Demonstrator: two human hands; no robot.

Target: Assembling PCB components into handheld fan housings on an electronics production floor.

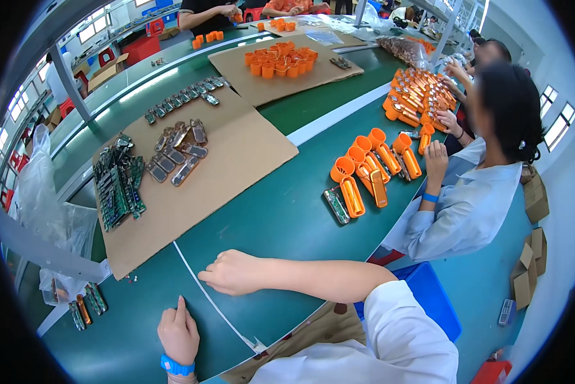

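Now, the L hand (pixel 177 334) is nearest, w/ a chunky blue band (pixel 175 365) on its wrist. One finger points out & the rest fold in; can't tell if they've got anything. The R hand (pixel 231 272) is curled like a loose fist; can't tell if it has hold of a thing. A white strip (pixel 209 298) runs btwn them, long & thin, w/ a crinkly bit at its near end. It lies on the smooth, shiny green table (pixel 275 230), & the R hand is touching it or just beside it, can't tell which. Tiny bits (pixel 133 278) sit to the left, by a flat, dull brown cardboard sheet (pixel 236 166). On that: a messy pile of thin green circuit boards (pixel 118 185), plus shiny dark blocks (pixel 165 163) w/ round corners. Over right are long orange plastic cases (pixel 351 195), some w/ round cups, near a person (pixel 473 211) in a pale top. Way off, hollow orange cups (pixel 267 70) crowd on a 2nd cardboard sheet (pixel 227 67).
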